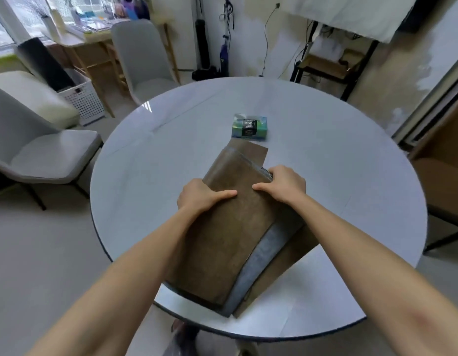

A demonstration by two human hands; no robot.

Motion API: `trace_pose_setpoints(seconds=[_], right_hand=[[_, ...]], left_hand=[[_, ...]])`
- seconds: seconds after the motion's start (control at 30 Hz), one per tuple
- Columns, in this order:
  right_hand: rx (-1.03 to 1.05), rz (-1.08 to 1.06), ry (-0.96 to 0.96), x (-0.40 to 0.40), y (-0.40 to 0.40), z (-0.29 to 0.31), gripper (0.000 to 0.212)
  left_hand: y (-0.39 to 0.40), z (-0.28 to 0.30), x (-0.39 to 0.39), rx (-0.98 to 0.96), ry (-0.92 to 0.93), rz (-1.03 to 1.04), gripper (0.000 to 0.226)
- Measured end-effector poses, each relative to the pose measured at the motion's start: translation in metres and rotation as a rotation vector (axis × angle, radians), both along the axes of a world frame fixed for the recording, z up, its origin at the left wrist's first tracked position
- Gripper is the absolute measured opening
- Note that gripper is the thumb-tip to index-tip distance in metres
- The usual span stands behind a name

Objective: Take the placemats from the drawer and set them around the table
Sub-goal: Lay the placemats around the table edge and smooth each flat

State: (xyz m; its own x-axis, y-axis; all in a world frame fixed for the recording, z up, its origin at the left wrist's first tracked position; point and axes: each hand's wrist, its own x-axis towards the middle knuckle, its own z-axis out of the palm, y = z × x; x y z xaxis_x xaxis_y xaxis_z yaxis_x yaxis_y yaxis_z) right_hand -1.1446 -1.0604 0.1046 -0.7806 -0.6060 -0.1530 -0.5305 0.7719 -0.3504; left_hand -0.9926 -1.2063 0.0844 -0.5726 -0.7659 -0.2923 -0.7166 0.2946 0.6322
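The stack of placemats [222, 240] lies on the round white table [145, 176] directly under both hands, out of the drawer (which is nowhere in view) and not yet dealt out to any seat. Its long axis runs diagonally: the near end overhangs the table edge just below the left forearm, and the far end points away and to the right, stopping just short of a small tissue pack [249, 125] that sits beyond the fingertips.

The left hand [199, 199] clasps the stack's left long edge, thumb laid flat across the brown top mat and fingers curled out of sight over the side. The right hand [284, 185] does the same at the right edge, a little farther up the stack, thumb on top and fingers wrapped over the layered edges. So both hands are closed on the mats.

The layers are fanned: a grey mat [258, 265] and another brown one [281, 263] peek out to the right of the top mat, nearer the right forearm, and one corner juts out beyond the right hand. Peeling off the top mat looks easiest from that offset right side, with the left hand pinning the rest. Grey chairs [42, 155] stand left of the left arm.
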Motion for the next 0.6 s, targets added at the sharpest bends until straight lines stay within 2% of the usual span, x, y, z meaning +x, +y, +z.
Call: trace_pose_setpoints(seconds=[0.4,0.6], right_hand=[[0.086,-0.259,0.069,-0.045,-0.120,-0.059,0.041],[0.150,-0.368,0.159,-0.067,-0.141,-0.083,0.038]], left_hand=[[-0.111,-0.068,-0.076,0.186,-0.049,-0.030,0.074],[-0.137,-0.096,-0.115,0.252,-0.078,-0.086,0.076]])
